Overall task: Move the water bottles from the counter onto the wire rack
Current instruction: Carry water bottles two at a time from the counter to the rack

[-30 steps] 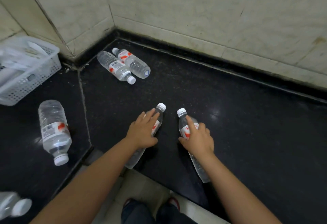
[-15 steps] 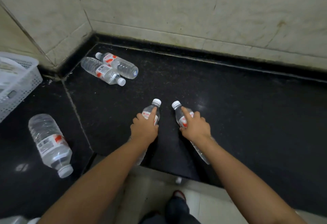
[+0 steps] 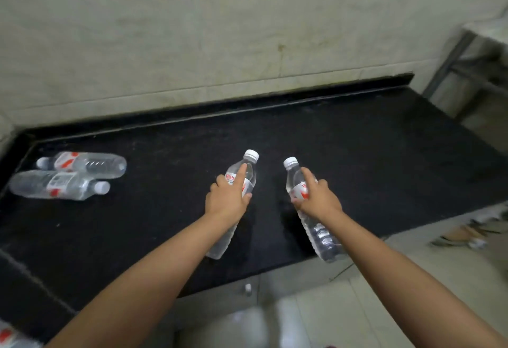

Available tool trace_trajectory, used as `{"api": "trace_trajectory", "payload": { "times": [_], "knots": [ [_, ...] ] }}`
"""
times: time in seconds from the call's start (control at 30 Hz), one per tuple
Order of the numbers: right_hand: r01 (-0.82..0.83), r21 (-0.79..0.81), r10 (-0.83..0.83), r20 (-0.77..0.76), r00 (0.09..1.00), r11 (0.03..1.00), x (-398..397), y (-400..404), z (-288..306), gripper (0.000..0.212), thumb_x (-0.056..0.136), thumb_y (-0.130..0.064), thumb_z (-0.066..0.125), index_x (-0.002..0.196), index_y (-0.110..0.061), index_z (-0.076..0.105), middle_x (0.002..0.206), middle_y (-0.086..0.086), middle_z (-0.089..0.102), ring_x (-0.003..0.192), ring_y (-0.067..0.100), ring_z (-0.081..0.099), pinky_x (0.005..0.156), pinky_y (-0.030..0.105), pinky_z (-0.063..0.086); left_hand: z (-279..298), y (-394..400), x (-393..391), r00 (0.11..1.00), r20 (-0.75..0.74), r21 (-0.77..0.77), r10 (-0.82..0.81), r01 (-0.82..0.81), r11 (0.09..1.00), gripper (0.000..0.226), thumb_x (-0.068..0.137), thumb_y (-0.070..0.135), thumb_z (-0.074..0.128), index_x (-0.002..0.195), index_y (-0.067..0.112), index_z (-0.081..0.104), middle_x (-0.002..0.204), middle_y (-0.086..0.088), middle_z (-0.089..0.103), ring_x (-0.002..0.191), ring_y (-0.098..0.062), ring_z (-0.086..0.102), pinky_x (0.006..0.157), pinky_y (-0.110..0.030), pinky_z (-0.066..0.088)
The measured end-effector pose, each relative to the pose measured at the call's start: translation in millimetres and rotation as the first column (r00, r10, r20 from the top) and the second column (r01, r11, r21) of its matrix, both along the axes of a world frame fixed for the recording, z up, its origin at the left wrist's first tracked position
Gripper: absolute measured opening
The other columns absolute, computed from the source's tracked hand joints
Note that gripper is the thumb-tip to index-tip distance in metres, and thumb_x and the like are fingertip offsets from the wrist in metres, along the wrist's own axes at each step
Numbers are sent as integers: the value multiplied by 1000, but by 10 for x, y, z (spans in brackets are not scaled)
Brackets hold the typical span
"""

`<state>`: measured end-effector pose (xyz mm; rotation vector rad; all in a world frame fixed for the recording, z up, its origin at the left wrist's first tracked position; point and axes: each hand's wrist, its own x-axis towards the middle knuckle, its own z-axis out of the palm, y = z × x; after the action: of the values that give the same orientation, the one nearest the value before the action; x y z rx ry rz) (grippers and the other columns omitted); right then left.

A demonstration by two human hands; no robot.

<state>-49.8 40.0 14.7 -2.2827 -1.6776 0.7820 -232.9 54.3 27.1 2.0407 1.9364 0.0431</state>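
Note:
My left hand (image 3: 226, 200) is closed around a clear water bottle (image 3: 246, 171) with a white cap and red label, held above the black counter (image 3: 371, 160). My right hand (image 3: 319, 199) grips a second clear bottle (image 3: 320, 235), cap pointing away from me, its base over the counter's front edge. Two more bottles lie on their sides at the counter's far left: one (image 3: 90, 163) nearer the wall, one (image 3: 57, 185) in front of it. A metal frame (image 3: 450, 61), perhaps the wire rack, stands at the upper right, blurred.
A beige tiled wall (image 3: 220, 31) runs behind the counter. Part of another bottle (image 3: 11, 338) shows at the bottom left corner. Pale floor tiles and some flattened cardboard (image 3: 461, 235) lie to the right, below the counter's end.
Both hands have lifted their bottles off the counter. The view has swung to the right: the white basket and the large bottle at the left have left the frame.

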Motion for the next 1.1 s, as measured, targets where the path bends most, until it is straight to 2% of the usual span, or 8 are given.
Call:
{"api": "trace_trajectory", "payload": {
  "times": [0.1, 0.23, 0.4, 0.53, 0.7, 0.83, 0.97, 1.1],
  "knots": [
    [151, 166, -141, -73, 987, 974, 620, 27, 305, 71, 85, -34, 58, 141, -36, 14, 130, 15, 38, 105, 36, 54, 77, 34, 41, 271, 138, 537, 995, 32, 97, -98, 95, 991, 65, 93, 39, 42, 146, 33, 5, 136, -19, 33, 118, -34, 43, 95, -41, 42],
    [253, 369, -237, -87, 967, 894, 1546, 72, 705, 75, 84, -33, 59, 142, -35, 12, 130, 16, 38, 104, 35, 54, 81, 38, 46, 591, 311, 1460, 976, 52, 236, -213, 195, 952, 64, 93, 38, 42, 146, 32, 6, 134, -19, 34, 115, -35, 45, 92, -42, 43],
    [254, 558, -263, -65, 963, 790, 2870, 98, 1185, 75, 85, -32, 59, 145, -29, 12, 132, 16, 38, 110, 33, 52, 77, 31, 39, 888, 461, 2850, 951, 97, 301, -292, 252, 920, 65, 94, 40, 40, 146, 34, 2, 136, -18, 33, 116, -35, 44, 93, -41, 42],
    [240, 664, -243, -90, 966, 709, 3686, 80, 1566, 75, 85, -28, 59, 145, -28, 15, 129, 17, 40, 113, 33, 50, 88, 35, 42, 1170, 548, 3740, 938, 156, 425, -309, 218, 878, 66, 93, 40, 41, 146, 32, 2, 133, -20, 36, 113, -36, 45, 91, -40, 42],
    [188, 761, -252, -33, 967, 621, 4618, 193, 1944, 78, 84, -29, 61, 146, -25, 14, 131, 19, 39, 116, 34, 46, 90, 37, 41, 1577, 697, 4698, 894, 219, 601, -391, 192, 776, 67, 93, 36, 45, 147, 27, 6, 126, -23, 39, 109, -36, 45, 87, -41, 42],
    [244, 806, -251, -122, 960, 540, 5291, 435, 2106, 77, 84, -29, 62, 144, -30, 15, 129, 18, 40, 113, 33, 49, 83, 33, 40, 1802, 986, 5288, 836, 264, 698, -481, 178, 693, 67, 90, 35, 49, 146, 25, 14, 122, -24, 43, 106, -38, 46, 89, -44, 42],
    [295, 846, -245, -202, 948, 444, 5916, 750, 2178, 73, 85, -28, 62, 143, -30, 18, 136, 16, 37, 118, 31, 49, 90, 36, 42, 1966, 1407, 5765, 803, 286, 770, -523, 133, 624, 78, 75, 57, 32, 145, 27, 17, 113, -23, 47, 98, -37, 51, 83, -40, 44],
    [306, 858, -240, -222, 945, 412, 6509, 1206, 2318, 73, 85, -23, 62, 144, -27, 19, 143, 13, 32, 122, 26, 47, 87, 28, 37, 2094, 1891, 6308, 801, 297, 790, -519, 100, 605, 74, 78, 47, 39, 145, 24, 19, 117, -25, 47, 101, -38, 50, 81, -40, 44]
  ]
}}
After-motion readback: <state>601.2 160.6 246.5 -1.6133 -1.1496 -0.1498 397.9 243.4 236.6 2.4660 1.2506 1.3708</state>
